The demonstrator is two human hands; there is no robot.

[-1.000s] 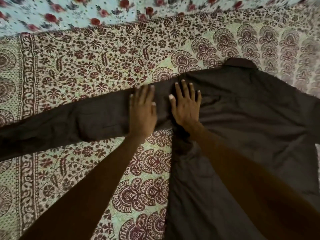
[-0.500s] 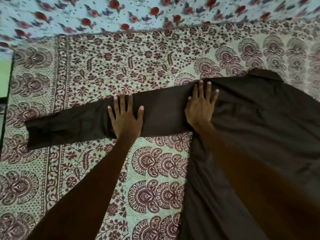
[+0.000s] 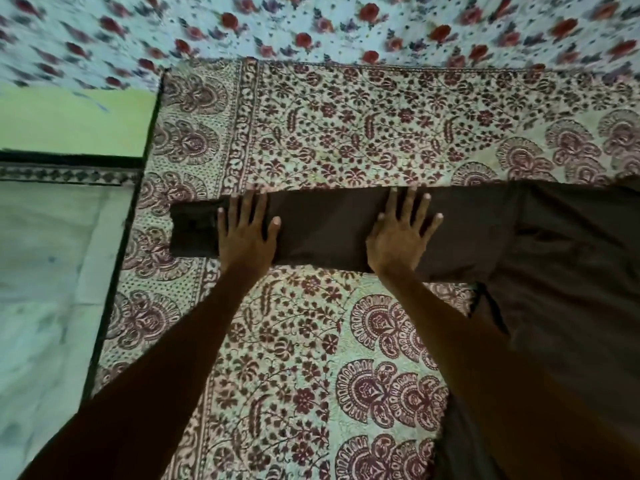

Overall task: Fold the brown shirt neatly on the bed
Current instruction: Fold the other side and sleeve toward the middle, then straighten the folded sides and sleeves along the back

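**While both palms press the sleeve flat, the shirt waits to be folded**

Seen from the head camera, the brown shirt (image 3: 571, 271) lies spread on the bed (image 3: 346, 133), its body at the right side of the picture and partly cut off by the edge. One long sleeve (image 3: 325, 230) stretches straight out to the left over the patterned bedspread, its cuff (image 3: 194, 230) ending close to the bed's left edge, beyond which the floor (image 3: 52, 271) shows.

The left hand (image 3: 247, 233) rests palm down just beside the cuff, fingers spread wide and gripping nothing. The right hand (image 3: 401, 237) lies palm down further along the same sleeve, nearer the shoulder, fingers likewise fanned and flat. Both seem placed to pin and smooth the cloth, so the sleeve lies straight and free of creases before it is turned in.

No fold is visible in the sleeve, so I judge the task to be at an early stage.
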